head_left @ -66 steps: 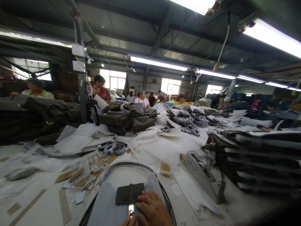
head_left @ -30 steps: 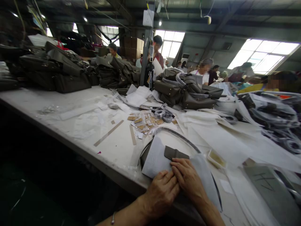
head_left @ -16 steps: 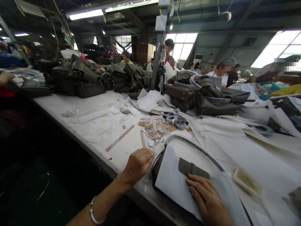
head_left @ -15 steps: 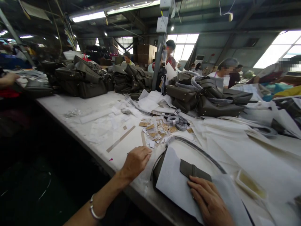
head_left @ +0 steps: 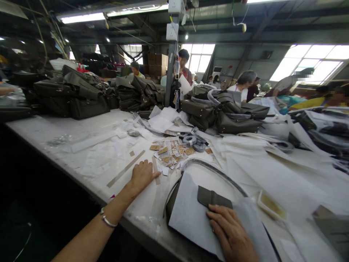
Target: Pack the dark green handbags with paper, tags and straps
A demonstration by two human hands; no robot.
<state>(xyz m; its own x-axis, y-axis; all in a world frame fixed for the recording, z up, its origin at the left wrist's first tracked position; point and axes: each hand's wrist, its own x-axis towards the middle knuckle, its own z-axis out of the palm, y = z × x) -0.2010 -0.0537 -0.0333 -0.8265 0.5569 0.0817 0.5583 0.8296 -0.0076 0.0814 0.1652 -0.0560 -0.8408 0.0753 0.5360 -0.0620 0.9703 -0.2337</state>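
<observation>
Right by the near edge of the worktop [head_left: 147, 203] lies a dark bag [head_left: 172, 200], a pale sheet [head_left: 191, 214] across its front, and the person's right hand [head_left: 231, 231] rests on it with fingers extended, gripping nothing, at the lower edge of the flap [head_left: 214, 197]. Over to its left, the left hand [head_left: 142, 176] is curled, thumb at a tan strip [head_left: 155, 166] near the heaped tags [head_left: 173, 153]; whether it's pinching anything, I can't tell.

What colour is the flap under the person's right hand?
The flap is dark olive grey; the head view shows it.
</observation>
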